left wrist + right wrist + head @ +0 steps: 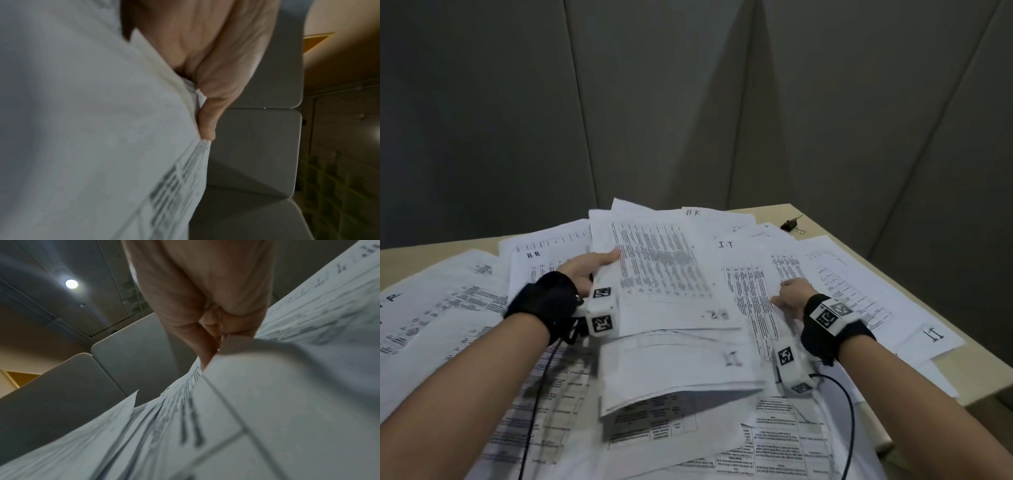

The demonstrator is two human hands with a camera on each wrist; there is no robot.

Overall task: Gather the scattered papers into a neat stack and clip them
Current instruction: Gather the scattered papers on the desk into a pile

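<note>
Printed white sheets lie scattered over the beige table [822, 222]. My left hand [602, 263] grips the left edge of a lifted bundle of papers [667, 274], thumb on top; in the left wrist view the thumb [207, 120] presses on that bundle [82, 129]. My right hand [786, 291] sits to the right with its fingers curled, pinching the edge of a printed sheet [753, 291]. In the right wrist view the fingers [207, 345] close on the raised sheet [267, 402]. A black binder clip [792, 224] lies at the table's far right, away from both hands.
Grey padded partition panels [688, 102] stand close behind the table. More sheets marked "H.R" [534, 255] and "I.T" [725, 244] overlap across the top. Black cables [851, 411] trail from both wrist units over the near papers. The table's right edge [976, 370] is near my right forearm.
</note>
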